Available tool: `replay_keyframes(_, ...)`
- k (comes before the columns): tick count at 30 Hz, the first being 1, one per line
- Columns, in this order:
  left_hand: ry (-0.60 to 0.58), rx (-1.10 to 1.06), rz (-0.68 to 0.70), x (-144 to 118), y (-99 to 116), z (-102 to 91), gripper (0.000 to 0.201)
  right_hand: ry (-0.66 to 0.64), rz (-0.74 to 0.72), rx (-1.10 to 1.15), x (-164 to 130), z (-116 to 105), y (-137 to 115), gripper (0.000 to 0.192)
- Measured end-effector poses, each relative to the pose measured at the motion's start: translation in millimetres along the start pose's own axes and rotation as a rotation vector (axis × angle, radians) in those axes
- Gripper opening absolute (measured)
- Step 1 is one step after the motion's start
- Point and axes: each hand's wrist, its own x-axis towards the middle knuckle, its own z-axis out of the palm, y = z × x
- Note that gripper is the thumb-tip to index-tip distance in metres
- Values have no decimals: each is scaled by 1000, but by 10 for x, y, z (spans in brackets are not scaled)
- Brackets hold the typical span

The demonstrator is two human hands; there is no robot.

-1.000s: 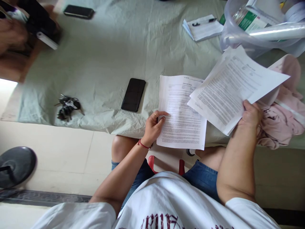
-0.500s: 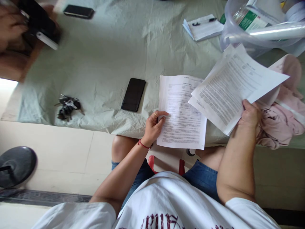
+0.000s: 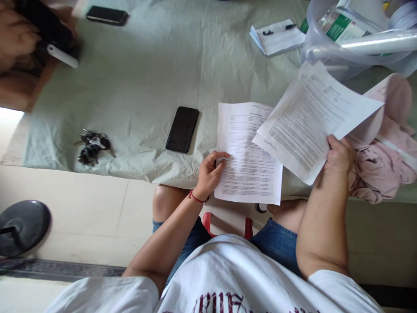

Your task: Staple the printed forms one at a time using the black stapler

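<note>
Since the earlier frame, the raised sheets (image 3: 312,119) in our right hand (image 3: 339,157) have swung slightly left and down, so that their lower left corner now covers more of the flat sheet (image 3: 246,167); the flat sheet and our left hand (image 3: 210,174) have not shifted. We hold the raised sheets pinched at their near right corner, thumb on the printed face and fingers hidden behind, clear of the tabletop (image 3: 146,87). The long axis of these sheets runs diagonally, from near left up toward the far right corner of the tabletop. The flat sheet lies at the near edge of the tabletop, its long axis running away from us and its near end hanging past that edge over our knees. Our left hand is curled at its left margin, fingertips on the paper; whether the thumb is under the sheet we cannot tell. The left hand is therefore the nearer one to the flat sheet, and the raised sheets lie to its right and above. A black phone (image 3: 182,129) lies just left of the flat sheet, keys (image 3: 92,145) near the left edge, a pink cloth (image 3: 387,161) at the right edge, and another person's hand (image 3: 16,39) holds a dark object at the far left corner.
</note>
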Motion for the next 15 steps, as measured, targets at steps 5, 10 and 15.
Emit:
replay_keyframes(5,-1,18,11,2,0,-4,15,-22,-7,22,-59,44,-8,20)
replay_keyframes(10,-2,16,9,2,23,-1,14,-63,5,21,-66,41,-9,24)
replay_keyframes(15,0,20,31,3,26,9,15,-124,-18,14,-118,39,-1,29)
